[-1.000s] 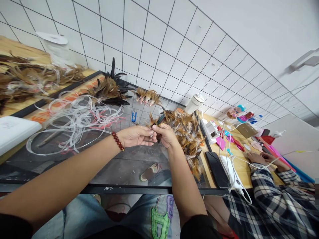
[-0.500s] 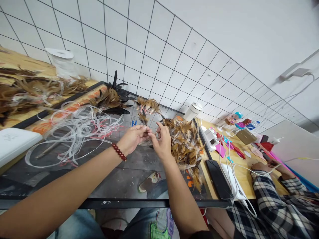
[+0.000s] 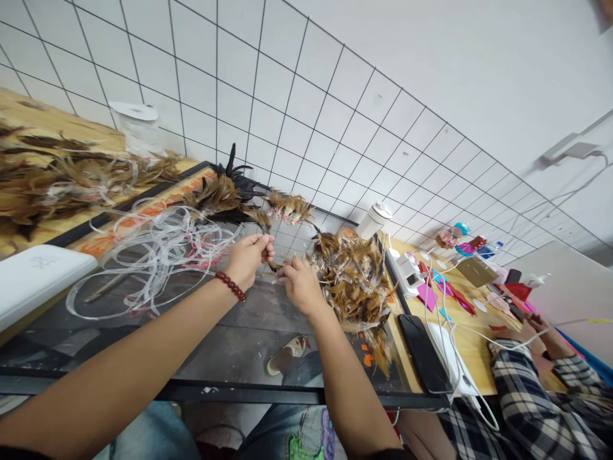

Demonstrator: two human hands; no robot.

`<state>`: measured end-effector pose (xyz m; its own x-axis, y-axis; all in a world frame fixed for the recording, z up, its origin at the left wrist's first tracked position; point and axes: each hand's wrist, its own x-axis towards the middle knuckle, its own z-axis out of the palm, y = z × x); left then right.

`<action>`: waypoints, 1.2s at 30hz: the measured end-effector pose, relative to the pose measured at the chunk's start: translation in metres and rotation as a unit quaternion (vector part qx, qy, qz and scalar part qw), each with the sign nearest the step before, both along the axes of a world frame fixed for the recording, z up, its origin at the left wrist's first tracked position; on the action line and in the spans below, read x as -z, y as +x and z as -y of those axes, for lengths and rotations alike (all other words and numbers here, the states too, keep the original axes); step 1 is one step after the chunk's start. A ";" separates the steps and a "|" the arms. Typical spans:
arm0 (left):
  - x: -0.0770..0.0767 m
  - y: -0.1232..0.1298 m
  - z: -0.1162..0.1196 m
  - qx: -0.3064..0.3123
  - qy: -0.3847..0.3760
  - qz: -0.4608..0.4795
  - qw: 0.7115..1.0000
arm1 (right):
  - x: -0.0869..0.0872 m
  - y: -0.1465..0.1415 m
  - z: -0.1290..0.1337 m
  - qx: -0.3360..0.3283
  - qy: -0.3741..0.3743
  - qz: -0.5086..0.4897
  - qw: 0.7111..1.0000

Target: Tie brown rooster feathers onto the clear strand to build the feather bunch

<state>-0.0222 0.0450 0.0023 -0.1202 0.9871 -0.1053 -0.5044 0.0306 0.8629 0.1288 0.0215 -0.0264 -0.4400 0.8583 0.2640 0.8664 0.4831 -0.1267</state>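
My left hand [image 3: 249, 257], with a red bead bracelet at the wrist, is closed in a pinch; a brown feather [image 3: 261, 220] rises from its fingertips. Just to the right, my right hand [image 3: 301, 284] is also pinched shut. A thin brown feather [image 3: 274, 265] pokes out from its fingertips toward the left hand. Beside the right hand lies a big heap of brown feathers [image 3: 357, 275]. Left of the left hand sits a tangle of clear plastic ribbon [image 3: 163, 249] with pinkish strands.
Brown and black feather bunches [image 3: 218, 195] lie at the back of the glass-topped table, near a small feather bunch [image 3: 290, 209]. A white cup [image 3: 373, 220], black phone [image 3: 424, 354], power strip [image 3: 405, 271] and cables stand right. A white box [image 3: 45, 281] is left. A co-worker's plaid sleeve [image 3: 522, 383] shows.
My hands have moved apart. The left has shifted slightly left and up with its feather; the right has lowered, its fingers now closed on a thin feather. The view has shifted slightly.
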 end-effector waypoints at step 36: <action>-0.002 -0.007 -0.007 -0.011 0.020 -0.052 0.998 | 0.003 -0.010 -0.011 0.085 0.010 -0.023 0.996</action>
